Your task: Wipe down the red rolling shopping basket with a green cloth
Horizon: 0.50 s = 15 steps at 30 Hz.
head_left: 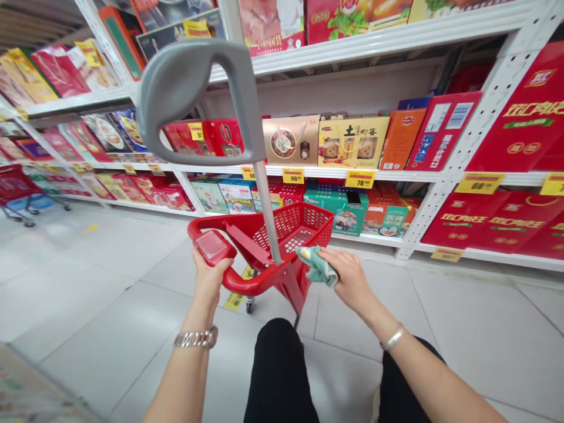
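A red plastic shopping basket (304, 226) on wheels stands on the tiled floor just in front of my knees. My left hand (208, 276) is closed round its red handle (211, 247). My right hand (348, 276) grips a green patterned cloth (315, 264) and presses it against the basket's near right rim. A metal rod rises from the basket to a large grey pull handle (189, 88) close to the camera.
White shelves (396, 176) with red, yellow and green gift boxes and yellow price tags run along the far side. Another red trolley (15, 188) stands at the far left. The grey tiled floor (110, 294) spreads left and right.
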### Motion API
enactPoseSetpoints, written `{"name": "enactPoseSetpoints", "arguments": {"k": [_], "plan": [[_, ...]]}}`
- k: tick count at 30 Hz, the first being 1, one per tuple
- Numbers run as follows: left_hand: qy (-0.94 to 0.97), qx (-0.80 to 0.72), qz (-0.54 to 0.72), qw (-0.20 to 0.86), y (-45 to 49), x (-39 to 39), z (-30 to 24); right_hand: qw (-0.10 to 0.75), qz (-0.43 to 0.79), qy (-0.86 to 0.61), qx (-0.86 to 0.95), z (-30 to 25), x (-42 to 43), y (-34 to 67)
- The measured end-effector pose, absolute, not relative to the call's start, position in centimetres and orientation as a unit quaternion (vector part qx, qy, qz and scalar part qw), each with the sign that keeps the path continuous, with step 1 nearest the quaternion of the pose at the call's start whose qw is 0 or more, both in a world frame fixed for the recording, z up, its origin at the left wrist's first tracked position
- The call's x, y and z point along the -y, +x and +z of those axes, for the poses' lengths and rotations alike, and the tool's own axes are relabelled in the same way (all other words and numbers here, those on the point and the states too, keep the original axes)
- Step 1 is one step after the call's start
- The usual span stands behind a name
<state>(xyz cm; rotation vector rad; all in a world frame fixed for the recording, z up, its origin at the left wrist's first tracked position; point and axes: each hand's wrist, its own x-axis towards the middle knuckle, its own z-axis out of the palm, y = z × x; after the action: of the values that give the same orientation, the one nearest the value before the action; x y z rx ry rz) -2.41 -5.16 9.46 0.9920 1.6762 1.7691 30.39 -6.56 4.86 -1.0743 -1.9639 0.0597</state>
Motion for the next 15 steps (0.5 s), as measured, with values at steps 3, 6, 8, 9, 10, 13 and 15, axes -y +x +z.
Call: {"name": "enactPoseSetpoints", "arguments": {"k": [3,6,8,9,10,13,15], "plan": [[0.380,-0.618,0.633,0.270,-3.2,4.6,9.8,0.450,0.026,-0.447,0.772,5.3,5.3,29.6],[0.397,-0.621,0.612,0.285,-3.8,3.9,9.9,0.410,0.051,-0.416,0.810,6.0,5.3,26.2],[0.401,-0.626,0.603,0.290,-4.3,3.3,10.0,0.367,0.063,-0.402,0.836,6.0,5.7,24.0],[0.401,-0.629,0.598,0.292,-4.6,3.1,10.1,0.349,0.063,-0.402,0.844,5.8,5.8,23.1],[0.402,-0.634,0.592,0.294,-4.9,2.8,10.2,0.336,0.059,-0.407,0.847,5.5,5.8,22.6],[0.420,-0.653,0.554,0.300,-6.0,1.8,10.6,0.313,0.038,-0.440,0.841,4.3,5.0,22.7],[0.436,-0.672,0.526,0.286,-6.4,1.1,10.9,0.298,0.032,-0.469,0.831,3.3,4.0,24.0]]}}
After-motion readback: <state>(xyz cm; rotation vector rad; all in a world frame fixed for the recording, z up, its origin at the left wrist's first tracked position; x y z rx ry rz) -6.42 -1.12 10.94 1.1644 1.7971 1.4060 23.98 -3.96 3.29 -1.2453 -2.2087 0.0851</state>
